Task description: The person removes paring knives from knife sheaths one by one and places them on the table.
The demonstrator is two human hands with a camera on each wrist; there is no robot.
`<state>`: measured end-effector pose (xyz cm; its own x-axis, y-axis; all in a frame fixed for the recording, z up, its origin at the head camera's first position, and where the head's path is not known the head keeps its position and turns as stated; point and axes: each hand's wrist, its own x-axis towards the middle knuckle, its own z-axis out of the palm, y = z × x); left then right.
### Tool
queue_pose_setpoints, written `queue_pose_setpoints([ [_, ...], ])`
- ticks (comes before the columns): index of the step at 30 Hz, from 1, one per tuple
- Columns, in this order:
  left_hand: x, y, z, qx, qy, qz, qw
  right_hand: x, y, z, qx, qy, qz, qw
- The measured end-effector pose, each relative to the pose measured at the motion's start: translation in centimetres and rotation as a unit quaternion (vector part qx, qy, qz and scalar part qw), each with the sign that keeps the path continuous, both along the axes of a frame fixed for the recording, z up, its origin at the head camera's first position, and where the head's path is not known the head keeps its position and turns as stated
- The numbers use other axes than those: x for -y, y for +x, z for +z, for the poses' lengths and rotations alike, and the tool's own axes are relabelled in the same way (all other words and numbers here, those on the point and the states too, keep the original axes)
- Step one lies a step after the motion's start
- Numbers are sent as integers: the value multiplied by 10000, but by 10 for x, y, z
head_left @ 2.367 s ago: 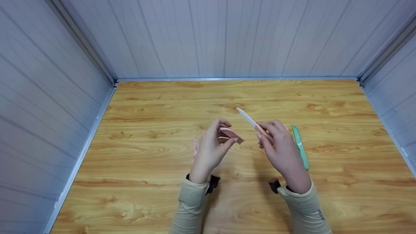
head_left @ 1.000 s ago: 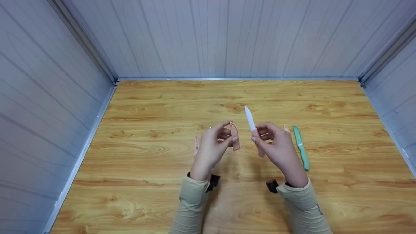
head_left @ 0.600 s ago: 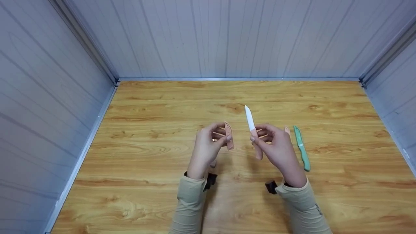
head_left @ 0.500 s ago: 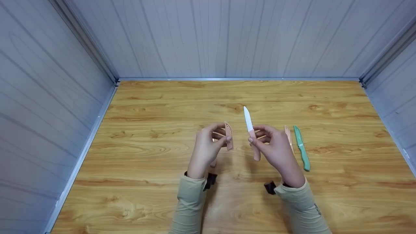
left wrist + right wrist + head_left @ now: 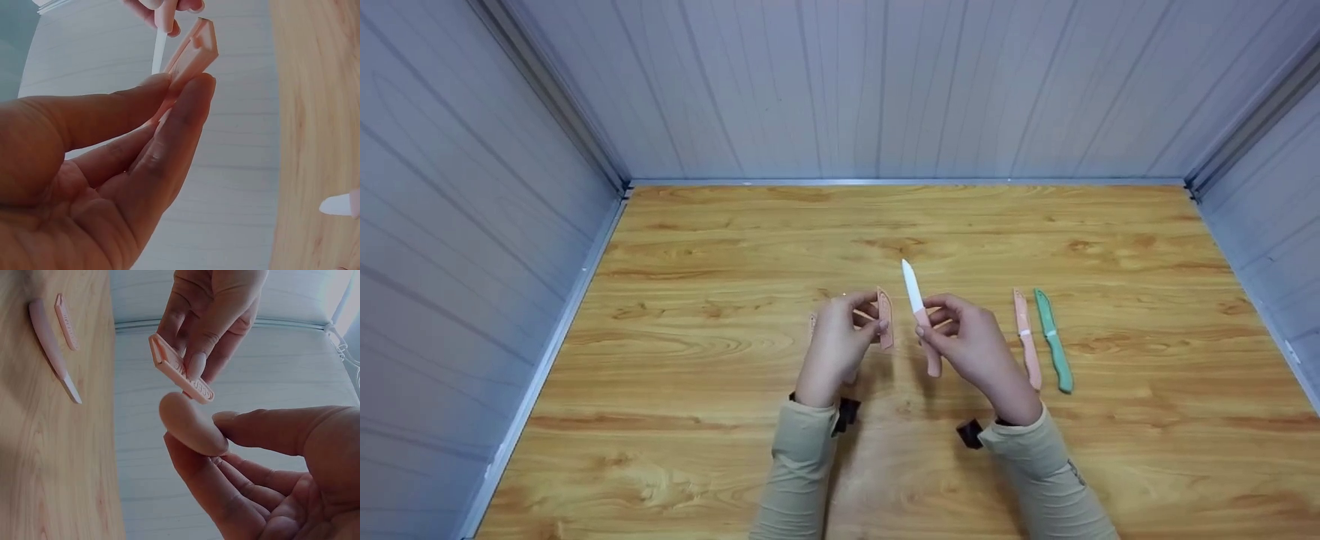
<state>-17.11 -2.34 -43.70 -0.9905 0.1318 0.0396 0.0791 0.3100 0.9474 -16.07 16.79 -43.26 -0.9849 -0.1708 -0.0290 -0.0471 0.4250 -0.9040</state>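
Note:
My left hand [image 5: 838, 334] pinches a pink knife sheath [image 5: 886, 319] between thumb and fingers, its pointed end away from me. In the left wrist view the sheath's open end [image 5: 207, 42] sticks out past the fingertips. With thumb and fingers, my right hand [image 5: 971, 341] grips the pink handle of a knife [image 5: 912, 285]; its white blade is bare and points away, tilted a little left. Sheath and knife are held side by side over the table, a small gap between them. From the right wrist, the knife's handle end [image 5: 191, 424] hides the blade.
Right of my right hand lie a pink sheathed knife [image 5: 1024, 337] and a green sheathed knife [image 5: 1054, 341]. Beside my left hand, partly hidden in the head view, another bare pink knife [image 5: 48, 343] and a second pink sheath [image 5: 66, 322] lie on the wooden table [image 5: 697, 420]. Panel walls enclose the table.
The sheath has turned from lying slanted to standing nearly straight. My right hand has moved left with the knife, bringing it closer to the sheath and uncovering the pink sheathed knife.

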Motion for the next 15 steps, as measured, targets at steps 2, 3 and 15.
queue_pose_setpoints([
  [2, 1, -2, -1, 163, 31, 32, 9999, 2, -1, -1, 65, -17, 2, 10000],
  [3, 1, -2, -1, 261, 99, 43, 9996, 2, -2, -2, 80, -13, -4, 10000],
  [15, 2, -9, -13, 451, 27, 122, 9989, 7, -8, -16, 45, 190, -109, 9998],
])
